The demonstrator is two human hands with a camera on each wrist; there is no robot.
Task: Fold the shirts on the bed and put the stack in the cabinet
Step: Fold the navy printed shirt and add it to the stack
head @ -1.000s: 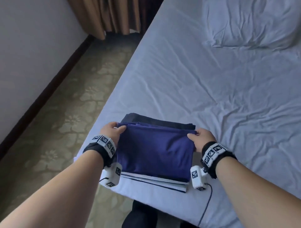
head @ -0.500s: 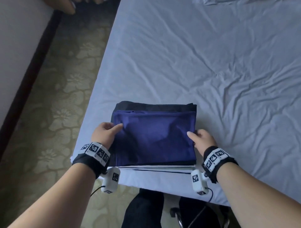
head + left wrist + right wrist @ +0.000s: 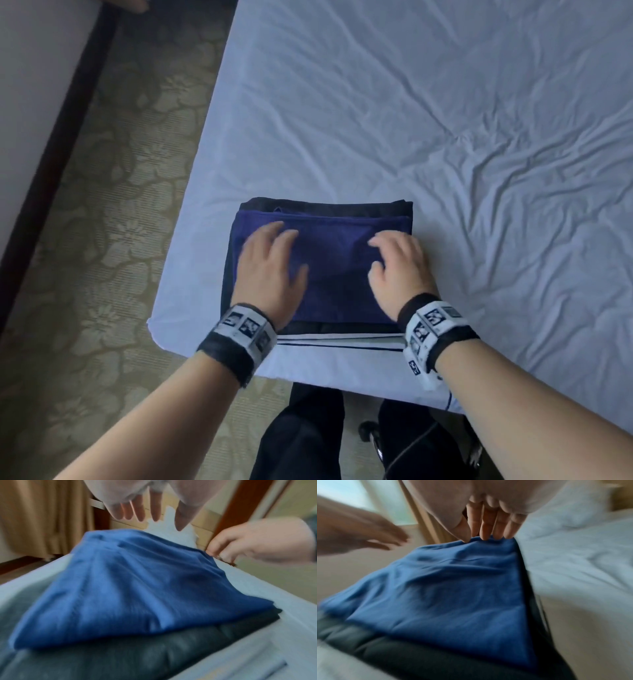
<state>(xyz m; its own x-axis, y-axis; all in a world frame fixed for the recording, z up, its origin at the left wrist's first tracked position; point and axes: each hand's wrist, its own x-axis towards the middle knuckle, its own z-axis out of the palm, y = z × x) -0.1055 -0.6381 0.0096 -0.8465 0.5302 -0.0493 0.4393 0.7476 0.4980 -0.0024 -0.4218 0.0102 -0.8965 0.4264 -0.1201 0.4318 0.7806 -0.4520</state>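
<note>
Pale grey-blue cotton sheeting covers the bed [image 3: 411, 137], whose near left corner carries the stack of folded shirts [image 3: 318, 329]: a white shirt with dark piping at the bottom [image 3: 342, 342], a black folded shirt [image 3: 325, 205] above it, and a deep blue folded shirt [image 3: 329, 267] on top. The left hand [image 3: 270, 270] hovers over the blue shirt's left half with fingers straight and spread, gripping nothing; the left wrist view shows its fingertips clear of the cloth. The right hand [image 3: 400, 270] rests on the right half, fingers slightly bent, fingertips [image 3: 488, 534] touching the far edge without clamping it. The step appears to be settling the top shirt; done well, both palms would sweep outward from the centre, then square the blue edges with the black layer beneath before lifting the stack from below. Square black-and-white coded markers sit on the wristbands [image 3: 245, 327]; no brand or readable writing shows.
</note>
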